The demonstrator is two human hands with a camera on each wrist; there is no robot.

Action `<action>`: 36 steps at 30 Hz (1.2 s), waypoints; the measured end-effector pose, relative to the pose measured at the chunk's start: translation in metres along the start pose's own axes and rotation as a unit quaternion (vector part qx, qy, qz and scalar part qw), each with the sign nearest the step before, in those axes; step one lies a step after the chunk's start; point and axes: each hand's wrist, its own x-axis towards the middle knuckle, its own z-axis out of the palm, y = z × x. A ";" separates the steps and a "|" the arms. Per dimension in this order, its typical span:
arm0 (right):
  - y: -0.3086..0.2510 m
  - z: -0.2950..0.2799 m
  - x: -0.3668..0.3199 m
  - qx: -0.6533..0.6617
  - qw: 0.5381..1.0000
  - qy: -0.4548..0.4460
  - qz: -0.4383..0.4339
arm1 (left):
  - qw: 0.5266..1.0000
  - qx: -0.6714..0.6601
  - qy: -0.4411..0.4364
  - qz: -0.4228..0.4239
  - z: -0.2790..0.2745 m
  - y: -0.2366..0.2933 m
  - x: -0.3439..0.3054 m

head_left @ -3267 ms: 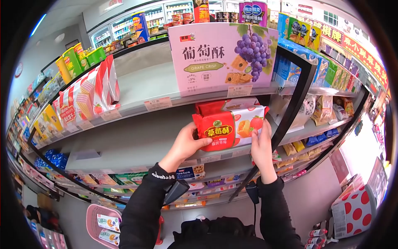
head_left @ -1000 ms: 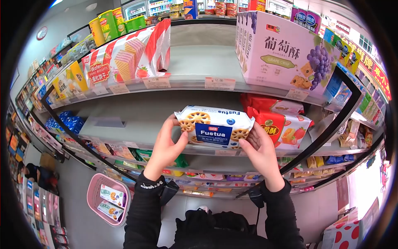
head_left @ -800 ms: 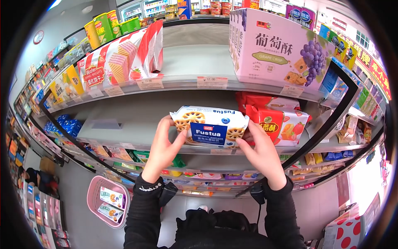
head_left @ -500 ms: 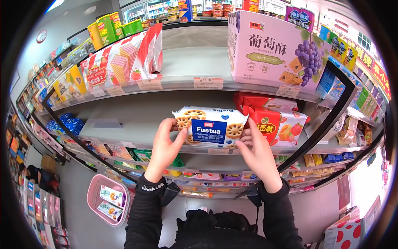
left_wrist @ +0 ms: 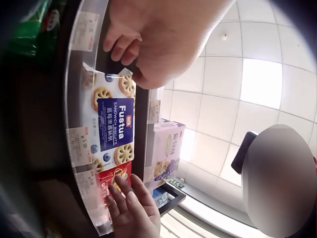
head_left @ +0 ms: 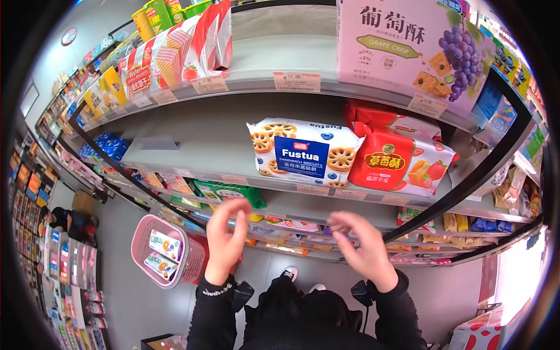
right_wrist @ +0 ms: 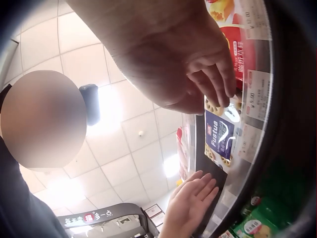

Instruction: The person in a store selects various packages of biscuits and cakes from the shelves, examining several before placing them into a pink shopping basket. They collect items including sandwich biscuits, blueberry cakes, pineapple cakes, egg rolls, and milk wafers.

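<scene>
A white and blue pack of Fustua sandwich biscuits (head_left: 306,153) stands on the middle shelf (head_left: 201,137), its front facing out. Close against its right side is a red strawberry biscuit pack (head_left: 402,160), with another red pack behind. My left hand (head_left: 227,236) is below and left of the Fustua pack, fingers loosely bent and holding nothing. Below and to the right, my right hand (head_left: 363,249) is likewise free, its fingers spread. The left wrist view has the Fustua pack (left_wrist: 114,116) between both hands, apart from them.
A pink basket (head_left: 136,251) with two biscuit packs is on the floor at left. Grape crisp boxes (head_left: 402,46) and wafer bags (head_left: 175,52) occupy the upper shelf. A black frame bar (head_left: 461,195) slants at the right. Another person (head_left: 61,219) is far left.
Both hands held a red strawberry pack, then the Fustua pack. They have let go of the Fustua pack, which now stands on the shelf, and have drawn back down toward the body.
</scene>
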 end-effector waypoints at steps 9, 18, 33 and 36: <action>0.045 0.069 -0.013 -0.086 0.974 -0.203 0.042 | 0.962 0.061 -0.204 -0.171 -0.044 -0.065 -0.033; 0.052 0.168 0.042 -0.083 0.992 -0.012 0.094 | 0.993 0.091 -0.026 -0.075 -0.096 -0.168 0.007; 0.050 0.238 0.066 -0.196 0.939 0.242 0.143 | 0.988 0.012 -0.144 0.055 -0.116 -0.182 0.032; 0.053 0.238 0.045 -0.214 0.926 0.281 0.135 | 0.990 0.006 -0.118 0.074 -0.121 -0.169 0.019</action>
